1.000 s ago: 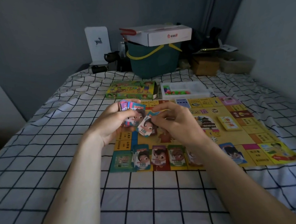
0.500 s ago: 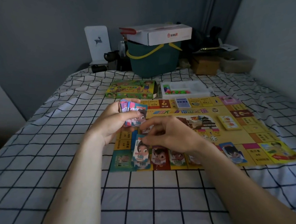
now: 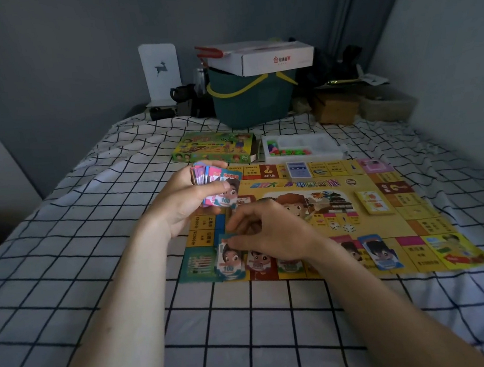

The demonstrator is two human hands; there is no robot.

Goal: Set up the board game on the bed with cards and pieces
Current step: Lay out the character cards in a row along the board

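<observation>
A yellow game board (image 3: 387, 228) lies flat on the checked bed sheet. My left hand (image 3: 186, 203) grips a stack of colourful play-money notes (image 3: 217, 182) above the board's left edge. My right hand (image 3: 272, 233) is lowered over the board's near edge, its fingertips pinching the top of a blue 100 note (image 3: 228, 258) that lies on the near row. More notes sit beside it, partly hidden under my right hand, and another blue note (image 3: 380, 250) lies further right. A yellow card deck (image 3: 374, 201), a blue card deck (image 3: 298, 169) and two white dice (image 3: 342, 227) rest on the board.
Beyond the board lie the green game box (image 3: 213, 147) and a white tray of coloured pieces (image 3: 302, 148). A green bucket (image 3: 253, 99) with a white carton on top, a brown box and other clutter stand at the bed's far end. A wall runs along the right.
My right hand carried one note from the stack down to the near left of the board, onto the row of notes. My left hand stayed in place with the stack.
</observation>
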